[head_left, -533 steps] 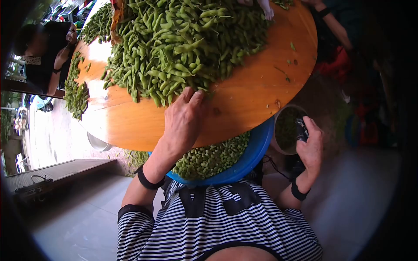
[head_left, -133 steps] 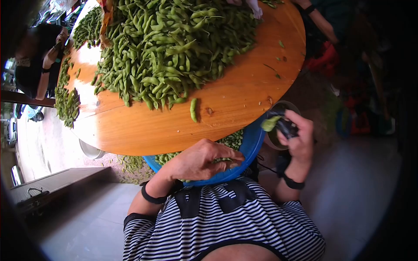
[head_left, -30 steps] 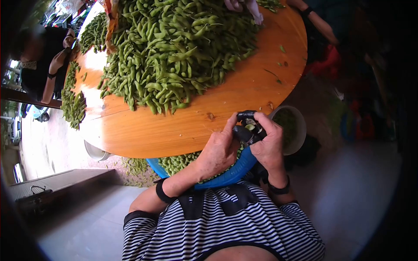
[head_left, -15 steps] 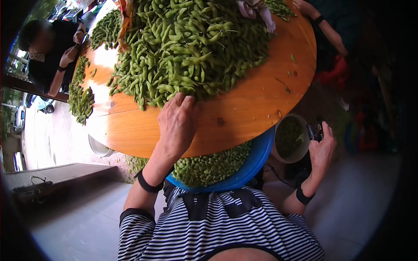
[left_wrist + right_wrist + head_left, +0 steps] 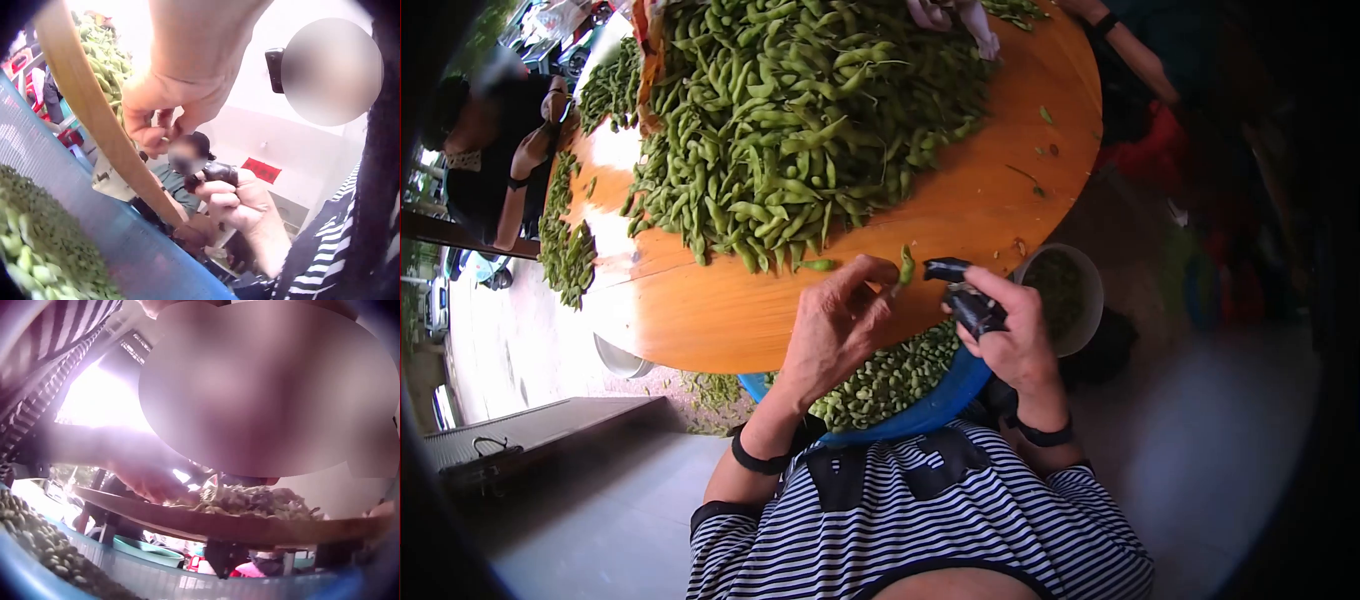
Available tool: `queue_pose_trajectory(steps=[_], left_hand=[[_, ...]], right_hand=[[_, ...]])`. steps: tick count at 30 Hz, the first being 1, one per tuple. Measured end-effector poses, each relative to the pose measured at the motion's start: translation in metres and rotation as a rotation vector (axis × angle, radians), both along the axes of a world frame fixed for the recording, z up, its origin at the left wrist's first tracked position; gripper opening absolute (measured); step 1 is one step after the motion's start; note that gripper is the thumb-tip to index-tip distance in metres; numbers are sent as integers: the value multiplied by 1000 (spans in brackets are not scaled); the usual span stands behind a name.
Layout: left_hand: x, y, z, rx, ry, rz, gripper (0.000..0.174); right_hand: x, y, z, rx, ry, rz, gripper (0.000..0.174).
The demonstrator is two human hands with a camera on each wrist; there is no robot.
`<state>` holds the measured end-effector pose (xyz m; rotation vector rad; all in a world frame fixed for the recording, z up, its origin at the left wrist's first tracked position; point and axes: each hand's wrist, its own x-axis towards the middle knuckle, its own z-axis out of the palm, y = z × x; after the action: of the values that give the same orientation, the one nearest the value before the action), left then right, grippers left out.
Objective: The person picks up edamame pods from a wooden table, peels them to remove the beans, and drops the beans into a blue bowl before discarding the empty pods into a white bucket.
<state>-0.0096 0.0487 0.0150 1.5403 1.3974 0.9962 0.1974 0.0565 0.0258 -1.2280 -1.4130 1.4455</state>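
Observation:
My left hand [image 5: 835, 325] pinches one green edamame pod [image 5: 907, 265] over the front part of the wooden table [image 5: 1000, 205]. In the left wrist view, the fingers of that hand curl together at the tips. Just to the right is my right hand [image 5: 1018, 335], with black coverings on its thumb and index fingertip. Those two fingertips stand apart, close to the pod. A big heap of edamame pods [image 5: 780, 130] covers the table's middle. Below both hands, a blue basin [image 5: 960, 385] holds shelled green beans [image 5: 880, 385].
Right of the basin stands a pale bucket [image 5: 1090, 300] with green husks inside. Smaller pod piles [image 5: 568, 250] lie along the table's left edge. One person [image 5: 490, 170] sits at the left; another's arm [image 5: 1135, 55] reaches in at the far right. A low grey platform [image 5: 540, 425] stands front left.
One second ago both hands met over the basin. Half a second ago my left hand was at the heap and my right beside the bucket; now they are close together, a pod in the left.

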Motion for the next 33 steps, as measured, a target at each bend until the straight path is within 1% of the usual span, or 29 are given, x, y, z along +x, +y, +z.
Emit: queue_pose_trajectory(steps=[2,4,5,6,7,8,10,12,13,14,15,16,18,19,20,21,22,23,24,26,27,28,29,30,31,32,33], left_hand=[[7,-3,-3,-309,-549,-43,8],[9,-3,-1,-328,-535,-42,10],[8,-3,-2,-384,-579,-40,10],[8,-4,-4,-441,-622,-38,10],[9,-5,-6,-444,-624,-37,10],[11,-6,-8,-396,-609,-19,10],[16,-8,-13,-348,-594,-1,9],[19,-10,-17,-225,-504,48,5],[20,-10,-19,-227,-505,48,5],[20,-10,-21,-200,-442,54,5],[21,-10,-23,-174,-379,60,5],[22,-10,-26,-175,-380,59,5],[23,-10,-28,34,-229,69,6],[22,-11,-25,32,-230,66,6],[18,-11,-17,-224,-536,28,4],[17,-10,-12,-483,-840,-12,2],[19,-10,-16,-583,-1065,-40,3],[20,-11,-22,-641,-1235,-118,4],[21,-12,-25,-696,-1405,-200,5],[20,-12,-22,-686,-1355,-190,6],[20,-11,-18,-679,-1306,-180,8],[21,-11,-15,-680,-1306,-181,8],[22,-10,-10,-448,-860,-94,12],[23,-9,-4,-215,-415,-10,18],[26,-4,4,20,-224,32,25],[24,-1,3,20,-224,33,25],[22,1,1,56,-224,-13,24]], right_hand=[[-5,1,-1,4,31,16,31],[-7,3,-2,-78,199,78,28],[-8,3,-2,-110,269,96,26],[-8,5,-2,-112,266,96,26],[-7,6,-4,-155,313,97,26],[-7,6,-5,-199,360,97,26],[-6,7,-7,-199,344,98,27],[-4,8,-13,-198,332,96,29],[-2,9,-18,-201,379,118,31],[0,9,-20,-202,427,140,33],[0,9,-19,-203,426,138,33],[0,8,-17,-232,413,141,35],[-1,5,-14,-262,400,142,37],[-4,3,-14,-194,368,108,39],[-5,2,-13,-125,336,74,40],[-3,2,-14,-125,334,71,40],[0,2,-17,-221,529,105,40],[3,3,-18,-317,725,139,40],[5,4,-17,-317,726,140,40],[8,6,-15,-465,800,147,37],[9,7,-14,-466,800,147,37],[10,7,-14,-397,664,151,34],[10,7,-13,-328,527,154,31],[9,6,-8,-327,527,154,31],[6,4,0,-216,268,149,30],[3,2,5,-104,9,142,28],[0,1,4,-91,-66,128,28]])
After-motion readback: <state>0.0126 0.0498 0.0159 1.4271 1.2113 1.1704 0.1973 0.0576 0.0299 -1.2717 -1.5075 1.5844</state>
